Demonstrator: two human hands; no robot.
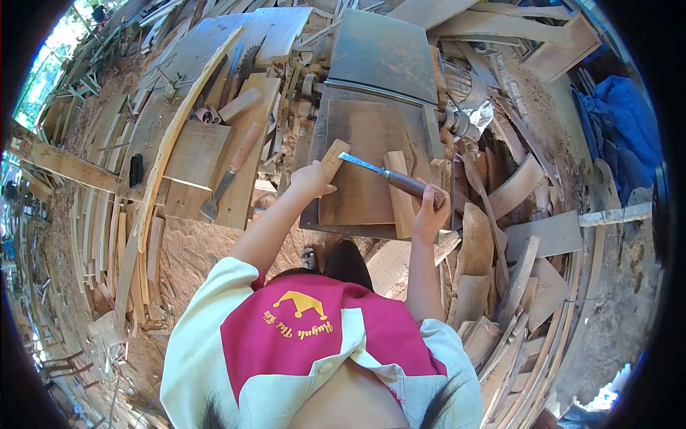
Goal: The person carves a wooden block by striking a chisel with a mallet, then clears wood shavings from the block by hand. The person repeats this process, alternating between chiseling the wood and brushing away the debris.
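From the head view, the 2 hands work above a flat, brown wooden board point(357, 186), its near edge just below them. The left hand point(309, 180) reaches forward, pinching a small wood block point(332, 161). The right hand point(431, 209), forearm raised, has its fingers wrapped round the chisel point(400, 181); its flat, shiny blade points left, its tip at the block. Beyond both hands sits a smooth, stained metal plate point(382, 57).

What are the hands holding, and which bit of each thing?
The right hand holds a chisel by its brown handle, with the metal blade sticking out. The left hand holds a small wooden block by its near end.
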